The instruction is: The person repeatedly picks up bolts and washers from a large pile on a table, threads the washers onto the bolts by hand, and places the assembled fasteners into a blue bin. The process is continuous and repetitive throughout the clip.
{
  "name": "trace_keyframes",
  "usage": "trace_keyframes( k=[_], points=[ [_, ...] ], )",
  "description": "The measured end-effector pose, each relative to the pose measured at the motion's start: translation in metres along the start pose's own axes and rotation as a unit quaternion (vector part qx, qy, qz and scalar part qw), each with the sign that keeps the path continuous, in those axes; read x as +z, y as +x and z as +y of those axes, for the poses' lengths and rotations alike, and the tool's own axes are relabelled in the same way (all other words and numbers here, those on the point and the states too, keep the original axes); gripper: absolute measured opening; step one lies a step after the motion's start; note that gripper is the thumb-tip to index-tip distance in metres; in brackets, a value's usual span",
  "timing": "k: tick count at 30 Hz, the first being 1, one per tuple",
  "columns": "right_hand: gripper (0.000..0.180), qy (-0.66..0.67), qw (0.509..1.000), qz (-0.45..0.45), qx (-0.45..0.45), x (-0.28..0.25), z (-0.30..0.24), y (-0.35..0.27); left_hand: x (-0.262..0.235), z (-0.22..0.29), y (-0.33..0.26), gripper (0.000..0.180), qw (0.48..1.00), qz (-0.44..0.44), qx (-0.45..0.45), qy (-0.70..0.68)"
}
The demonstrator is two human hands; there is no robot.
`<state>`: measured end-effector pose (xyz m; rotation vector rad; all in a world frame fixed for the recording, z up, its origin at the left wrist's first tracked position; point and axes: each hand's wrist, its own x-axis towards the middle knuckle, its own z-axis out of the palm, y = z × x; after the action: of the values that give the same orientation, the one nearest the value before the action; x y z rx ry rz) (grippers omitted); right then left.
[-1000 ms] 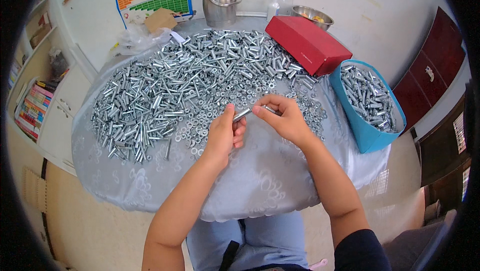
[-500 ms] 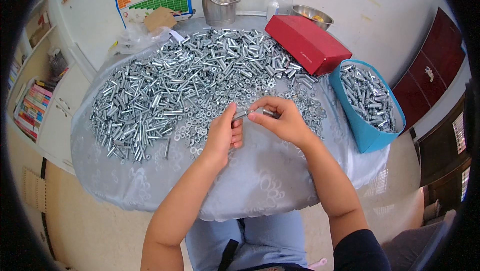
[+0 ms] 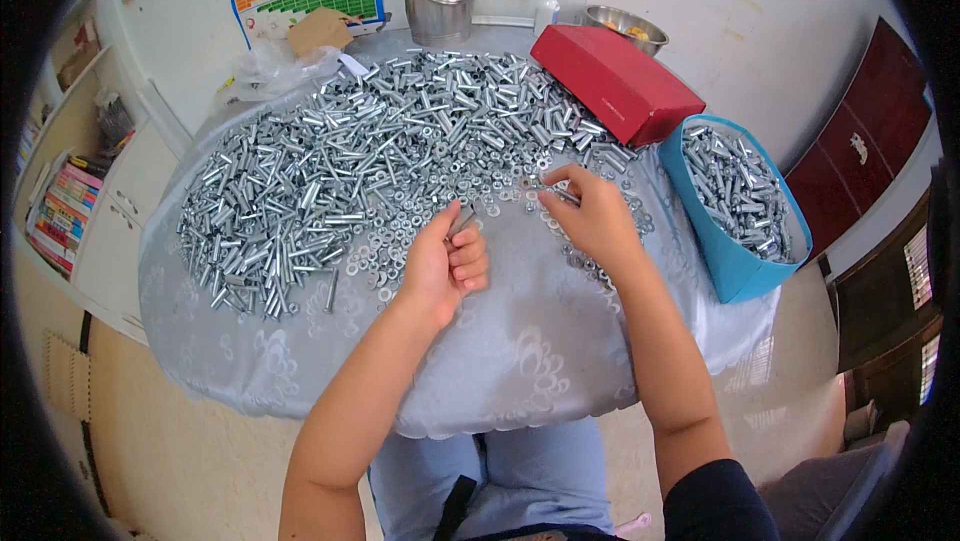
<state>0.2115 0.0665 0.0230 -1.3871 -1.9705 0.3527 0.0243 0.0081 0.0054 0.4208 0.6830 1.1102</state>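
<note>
My left hand (image 3: pixel 446 263) is closed around a metal sleeve (image 3: pixel 464 220), whose silver end shows between thumb and forefinger. To its right, my right hand (image 3: pixel 598 213) hovers over the loose washers with its fingers curled. A silver bolt (image 3: pixel 563 194) lies in those fingers, partly hidden. Whether the fingertips also pinch a small washer or nut, I cannot tell. In front of both hands spread washers and nuts (image 3: pixel 440 203). Behind and to the left rises a broad heap of silver sleeves and bolts (image 3: pixel 300 181).
At the right edge of the cloth-covered table (image 3: pixel 480 361) stands a blue fabric bin (image 3: pixel 735 276) full of bolt assemblies. A red box (image 3: pixel 615 81) lies behind it. Farther back are a steel pot (image 3: pixel 440 11), a spray bottle (image 3: pixel 547 6), a metal bowl (image 3: pixel 650 39) and a plastic bag (image 3: pixel 270 76).
My hands have moved apart. The right one has shifted right and slightly away from me, over the washers; the left stays nearly in place, still gripping the sleeve.
</note>
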Motion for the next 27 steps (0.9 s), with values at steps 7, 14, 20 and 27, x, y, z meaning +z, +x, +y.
trace_keyframes(
  k=[7,14,20,27],
  points=[
    [0.021,-0.056,0.996,-0.073,0.016,0.011,0.016,0.0,0.0,0.001,0.0,0.043,1.0,0.0,0.001,0.023],
    [0.019,-0.074,0.993,-0.082,-0.037,0.015,0.014,-0.003,0.003,-0.001,-0.002,0.043,0.999,0.016,-0.005,0.029],
    [0.017,-0.023,0.996,-0.082,-0.033,0.018,0.012,-0.001,0.003,-0.001,-0.001,0.043,0.999,0.008,-0.004,0.032],
    [0.013,0.378,0.922,-0.084,0.003,0.013,-0.023,-0.008,0.002,-0.004,0.001,0.043,0.997,0.035,-0.019,0.067]
  ],
)
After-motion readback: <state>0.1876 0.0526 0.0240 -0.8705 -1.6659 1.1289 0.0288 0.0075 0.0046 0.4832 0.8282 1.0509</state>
